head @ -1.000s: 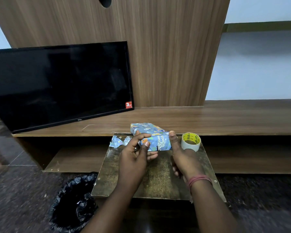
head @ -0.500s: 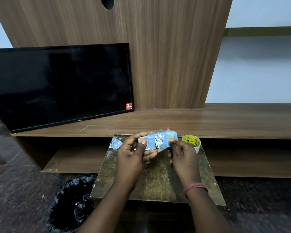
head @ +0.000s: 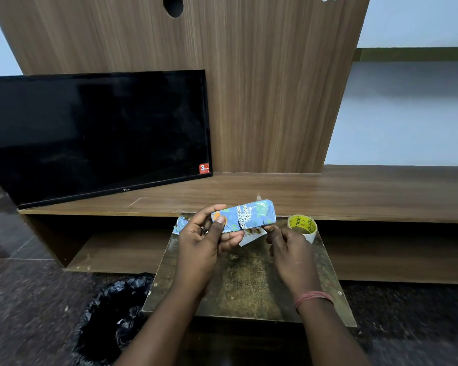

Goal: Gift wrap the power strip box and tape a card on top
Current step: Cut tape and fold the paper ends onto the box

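Observation:
The power strip box (head: 249, 213), wrapped in blue patterned paper, is held up on its side above the far edge of the small worn table (head: 246, 289). My left hand (head: 205, 237) grips its left end, thumb on the near face. My right hand (head: 288, 247) pinches the loose white-backed paper flap (head: 251, 235) hanging under the box's lower edge. A roll of clear tape with a yellow core (head: 302, 225) stands on the table just right of my right hand.
A scrap of the blue wrapping paper (head: 181, 224) lies at the table's far left corner. A black television (head: 95, 133) leans on the wooden shelf unit (head: 328, 196) behind. A bin lined with a black bag (head: 114, 320) sits on the floor at the left.
The box was lifted off the table and turned onto its side. My right hand moved from the box's right end to the paper flap beneath it.

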`<state>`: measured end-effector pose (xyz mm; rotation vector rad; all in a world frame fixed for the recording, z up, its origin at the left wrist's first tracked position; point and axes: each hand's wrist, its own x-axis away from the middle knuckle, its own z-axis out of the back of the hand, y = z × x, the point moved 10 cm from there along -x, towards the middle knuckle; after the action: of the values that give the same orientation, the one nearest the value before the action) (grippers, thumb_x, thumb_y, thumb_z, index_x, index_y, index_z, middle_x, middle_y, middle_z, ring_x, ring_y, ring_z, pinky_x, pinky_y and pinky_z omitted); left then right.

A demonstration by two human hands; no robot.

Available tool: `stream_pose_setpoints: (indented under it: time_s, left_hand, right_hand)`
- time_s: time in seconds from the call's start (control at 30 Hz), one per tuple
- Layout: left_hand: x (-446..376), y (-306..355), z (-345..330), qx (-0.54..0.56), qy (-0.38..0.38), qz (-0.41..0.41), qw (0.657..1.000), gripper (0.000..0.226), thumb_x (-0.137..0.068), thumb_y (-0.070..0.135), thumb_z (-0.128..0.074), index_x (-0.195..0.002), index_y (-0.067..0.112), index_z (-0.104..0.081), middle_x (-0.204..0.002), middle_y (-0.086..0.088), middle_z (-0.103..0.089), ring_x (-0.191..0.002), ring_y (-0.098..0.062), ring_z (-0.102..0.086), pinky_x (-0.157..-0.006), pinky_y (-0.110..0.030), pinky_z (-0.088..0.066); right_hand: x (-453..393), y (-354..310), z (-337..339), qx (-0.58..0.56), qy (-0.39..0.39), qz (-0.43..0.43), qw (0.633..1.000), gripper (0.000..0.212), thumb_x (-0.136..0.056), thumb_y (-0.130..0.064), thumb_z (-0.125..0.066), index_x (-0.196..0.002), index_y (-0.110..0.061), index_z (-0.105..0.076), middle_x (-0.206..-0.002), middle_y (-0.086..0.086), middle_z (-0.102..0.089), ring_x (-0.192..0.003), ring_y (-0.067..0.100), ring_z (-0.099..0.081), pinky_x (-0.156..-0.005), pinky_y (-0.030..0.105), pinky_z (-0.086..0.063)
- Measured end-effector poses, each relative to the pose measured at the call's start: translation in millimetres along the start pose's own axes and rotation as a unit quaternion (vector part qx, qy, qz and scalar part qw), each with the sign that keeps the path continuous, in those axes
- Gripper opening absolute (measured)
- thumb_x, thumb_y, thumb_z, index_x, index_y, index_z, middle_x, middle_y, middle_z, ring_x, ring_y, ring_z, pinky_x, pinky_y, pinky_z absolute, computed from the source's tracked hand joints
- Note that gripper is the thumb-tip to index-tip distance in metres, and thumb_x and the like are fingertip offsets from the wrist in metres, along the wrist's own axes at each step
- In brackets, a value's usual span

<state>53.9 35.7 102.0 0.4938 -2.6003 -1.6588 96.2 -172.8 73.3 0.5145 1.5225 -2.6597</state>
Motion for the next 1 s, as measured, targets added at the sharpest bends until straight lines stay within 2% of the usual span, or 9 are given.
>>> stream_pose_setpoints:
  time_s: [0.13, 0.23, 0.3, 0.37, 0.47, 0.6, 0.8, 0.93, 1.0]
  left_hand:
    - [-1.1, 1.8, 2.3, 0.002, 0.007, -0.004, 1.000, 0.021, -0.102, 0.004, -0.056, -0.120, 0.006, -0.066, -0.092, -0.014, -0.073, -0.078, -0.032, -0.077, -0.065, -0.025, -0.061]
    - [-2.1, 1.4, 4.3, 0.005, 0.010, 0.000, 1.000, 0.021, -0.102, 0.004, -0.056, -0.120, 0.006, -0.066, -0.097, -0.017, -0.072, -0.077, -0.031, -0.077, -0.064, -0.024, -0.061]
    - [-2.0, -1.4, 5.0, -0.005, 0.009, 0.004, 1.000, 0.021, -0.102, 0.004, -0.056, -0.119, 0.007, -0.067, -0.099, -0.018, -0.069, -0.079, -0.033, -0.077, -0.065, -0.026, -0.062]
    - [-1.8, -4.1, 5.9, -0.020, 0.006, 0.006, 1.000, 0.020, -0.102, 0.005, -0.057, -0.118, 0.009, -0.068, -0.105, -0.020, -0.069, -0.081, -0.036, -0.077, -0.067, -0.028, -0.062]
    - [0.0, -6.4, 3.9, -0.054, -0.007, 0.004, 0.999, 0.019, -0.102, 0.005, -0.057, -0.117, 0.009, -0.069, -0.115, -0.021, -0.066, -0.082, -0.039, -0.076, -0.071, -0.032, -0.064]
    - [6.4, -4.7, -5.8, -0.092, -0.040, -0.018, 0.995, 0.019, -0.102, 0.002, -0.055, -0.112, 0.009, -0.068, -0.118, -0.005, -0.068, -0.077, -0.038, -0.076, -0.069, -0.031, -0.063]
    - [11.0, 0.8, -12.4, -0.155, -0.088, -0.062, 0.982, 0.021, -0.100, -0.004, -0.055, -0.106, 0.009, -0.070, -0.120, 0.030, -0.067, -0.082, -0.029, -0.077, -0.069, -0.030, -0.062]
    - [10.3, -6.9, -7.7, -0.179, -0.114, -0.053, 0.976, 0.019, -0.100, -0.002, -0.056, -0.108, 0.010, -0.069, -0.151, 0.021, -0.049, -0.089, -0.028, -0.076, -0.078, -0.044, -0.064]
    - [10.2, -7.2, -6.5, -0.196, -0.142, -0.038, 0.970, 0.019, -0.100, 0.001, -0.057, -0.113, 0.011, -0.067, -0.158, 0.020, -0.041, -0.091, -0.028, -0.076, -0.083, -0.047, -0.062]
  right_hand:
    - [0.2, -2.7, 3.1, 0.000, 0.011, -0.005, 1.000, 0.082, -0.081, -0.088, -0.039, -0.069, -0.010, -0.062, -0.056, 0.003, -0.060, -0.055, 0.027, -0.057, -0.055, 0.039, -0.046]
    - [1.5, -8.8, 7.7, -0.036, 0.008, -0.006, 0.999, 0.036, -0.096, -0.047, -0.061, -0.079, -0.016, -0.064, -0.060, -0.007, -0.056, -0.054, 0.009, -0.049, -0.053, 0.026, -0.039]
    - [4.3, -21.7, 23.2, -0.114, 0.048, 0.002, 0.992, 0.009, -0.098, -0.014, -0.058, -0.096, -0.022, -0.063, -0.077, -0.011, -0.059, -0.064, -0.002, -0.053, -0.064, 0.018, -0.042]
    - [7.5, -39.1, 35.4, -0.214, 0.074, 0.018, 0.974, 0.018, -0.100, -0.009, -0.054, -0.111, -0.021, -0.062, -0.095, -0.007, -0.062, -0.079, -0.005, -0.057, -0.072, 0.011, -0.044]
    - [4.6, -52.6, 22.4, -0.315, 0.016, -0.008, 0.949, 0.024, -0.100, -0.024, -0.061, -0.123, -0.024, -0.063, -0.113, -0.004, -0.066, -0.099, 0.000, -0.064, -0.082, 0.016, -0.051]
    - [-2.0, -35.2, -4.3, -0.389, -0.021, -0.091, 0.917, 0.028, -0.096, -0.009, -0.064, -0.121, -0.019, -0.065, -0.112, -0.001, -0.070, -0.100, 0.006, -0.068, -0.083, 0.024, -0.054]
    - [-3.1, -12.8, -26.8, -0.541, -0.055, -0.242, 0.804, 0.039, -0.087, 0.011, -0.050, -0.123, -0.002, -0.054, -0.111, 0.017, -0.070, -0.091, 0.030, -0.068, -0.077, 0.039, -0.053]
    - [8.5, -14.1, -47.1, -0.560, -0.166, -0.265, 0.767, 0.046, -0.084, 0.001, -0.050, -0.129, 0.013, -0.053, -0.127, 0.029, -0.064, -0.116, 0.045, -0.063, -0.098, 0.052, -0.050]
    - [7.0, -11.4, -45.2, -0.570, -0.162, -0.255, 0.764, 0.049, -0.084, 0.007, -0.052, -0.133, 0.011, -0.051, -0.126, 0.027, -0.065, -0.116, 0.045, -0.063, -0.095, 0.054, -0.053]
